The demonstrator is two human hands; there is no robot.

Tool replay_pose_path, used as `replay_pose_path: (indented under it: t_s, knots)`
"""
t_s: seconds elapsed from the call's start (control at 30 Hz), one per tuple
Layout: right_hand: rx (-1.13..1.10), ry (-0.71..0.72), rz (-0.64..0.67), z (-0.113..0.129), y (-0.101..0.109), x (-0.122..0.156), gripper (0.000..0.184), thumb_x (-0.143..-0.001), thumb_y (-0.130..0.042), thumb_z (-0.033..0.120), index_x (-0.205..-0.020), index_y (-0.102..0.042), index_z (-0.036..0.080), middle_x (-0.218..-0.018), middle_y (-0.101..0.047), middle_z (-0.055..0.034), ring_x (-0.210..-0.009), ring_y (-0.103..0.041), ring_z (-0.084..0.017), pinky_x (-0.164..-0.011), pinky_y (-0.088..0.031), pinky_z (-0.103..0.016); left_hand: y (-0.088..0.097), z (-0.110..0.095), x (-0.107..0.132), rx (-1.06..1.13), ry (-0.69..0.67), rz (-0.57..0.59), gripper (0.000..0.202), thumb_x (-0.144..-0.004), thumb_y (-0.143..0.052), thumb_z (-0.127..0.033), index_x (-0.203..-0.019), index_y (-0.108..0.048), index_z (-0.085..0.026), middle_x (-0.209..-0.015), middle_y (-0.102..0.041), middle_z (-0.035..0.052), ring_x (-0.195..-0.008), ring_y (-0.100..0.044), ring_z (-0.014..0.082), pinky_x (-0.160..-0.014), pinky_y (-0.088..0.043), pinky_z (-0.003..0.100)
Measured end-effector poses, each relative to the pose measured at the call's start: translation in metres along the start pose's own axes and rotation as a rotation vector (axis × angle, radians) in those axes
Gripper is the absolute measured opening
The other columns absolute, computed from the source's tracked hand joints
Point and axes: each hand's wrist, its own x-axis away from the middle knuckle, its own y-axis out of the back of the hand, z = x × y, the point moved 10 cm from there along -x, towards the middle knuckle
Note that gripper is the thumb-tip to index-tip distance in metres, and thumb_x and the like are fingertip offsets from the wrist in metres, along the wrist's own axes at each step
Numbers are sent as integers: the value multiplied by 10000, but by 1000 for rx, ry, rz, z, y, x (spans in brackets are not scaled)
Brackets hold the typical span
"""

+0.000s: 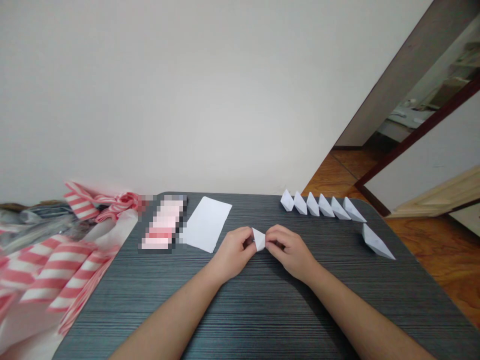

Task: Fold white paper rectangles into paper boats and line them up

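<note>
Between my two hands, above the middle of the table, is a small piece of folded white paper (259,240). My left hand (235,250) pinches its left side with thumb and fingers. On the opposite edge, my right hand (290,250) is closed in a pinch too. A stack of white paper sheets (207,224) lies flat to the left of my hands. Several folded paper boats (313,204) stand in a slanted row at the back right, and one more paper boat (377,242) sits apart near the right edge.
A pixelated rectangular item (163,222) lies at the table's back left. Pink-and-white striped cloth (56,265) is heaped beyond the left edge. The dark, wood-grained table (240,320) meets a pale wall (210,100) behind. Wooden floor (442,250) shows to the right.
</note>
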Motion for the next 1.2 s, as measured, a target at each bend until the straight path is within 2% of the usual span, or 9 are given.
replay_pose_path:
  t_s: [0.13, 0.43, 0.5, 0.57, 0.67, 0.8, 0.97, 1.1, 1.2]
  knots:
    - [-6, -15, -16, 0, 2, 0, 140, -863, -486, 170, -845, -621, 201, -844, -595, -55, -805, -567, -175, -733, -457, -304, 4, 1, 1, 64, 24, -41, 92, -809, -468, -185, -731, -515, -170, -670, -535, -20, -622, -471, 117, -580, -333, 219]
    - [20, -44, -21, -5, 4, 3, 135, -874, -464, 182, -858, -597, 200, -835, -612, -45, -772, -586, -169, -724, -468, -297, 15, -9, 1, -96, -136, -112, 212, -895, -374, -179, -849, -581, -179, -834, -604, 35, -808, -509, 157, -747, -385, 276]
    - [59, -83, -71, -12, 10, 6, 136, -879, -456, 190, -948, -572, 202, -828, -608, -44, -721, -585, -162, -687, -477, -294, 16, -13, 3, -172, -193, -116, 222, -901, -371, -184, -881, -593, -175, -851, -608, 48, -818, -492, 167, -764, -380, 297]
    - [97, -58, -123, -11, 18, 8, 231, -883, -441, 179, -1101, -512, 206, -905, -607, -59, -749, -591, -164, -704, -485, -302, 14, -18, 4, -245, -244, -100, 229, -900, -376, -180, -932, -602, -178, -883, -613, 58, -839, -478, 177, -776, -375, 316]
    - [217, 86, -10, 4, 11, 7, 378, -884, -440, 169, -1259, -439, 222, -978, -600, -77, -864, -587, -185, -773, -483, -321, 8, -21, 6, -348, -283, -57, 252, -894, -376, -161, -984, -609, -192, -894, -611, 64, -859, -463, 190, -773, -370, 334]
    - [386, 147, 92, 12, 3, 5, 307, -897, -428, 179, -1181, -542, 209, -994, -609, -96, -869, -587, -193, -745, -490, -312, 2, -25, 7, -428, -312, -26, 278, -888, -367, -128, -984, -618, -201, -884, -613, 66, -857, -456, 192, -773, -365, 344]
    - [451, 181, 97, 13, 1, 5, 213, -899, -443, 189, -1004, -628, 190, -930, -630, -82, -827, -585, -178, -729, -491, -301, 0, -30, 10, -468, -370, -44, 280, -879, -388, -112, -1021, -609, -211, -897, -621, 63, -863, -458, 193, -775, -371, 355]
    - [452, 162, 64, 7, 8, 6, 203, -900, -450, 186, -1012, -619, 182, -948, -636, -76, -874, -586, -178, -780, -488, -307, 14, -32, 14, -431, -333, -181, 229, -873, -418, -156, -1023, -587, -192, -1002, -590, 80, -915, -473, 208, -802, -385, 373]
    - [457, 116, 8, -2, 19, 6, 199, -898, -464, 199, -1034, -609, 182, -979, -639, -75, -902, -588, -181, -818, -482, -315, 23, -34, 17, -340, -308, -254, 195, -873, -430, -198, -1012, -565, -168, -982, -581, 85, -910, -498, 200, -812, -402, 354]
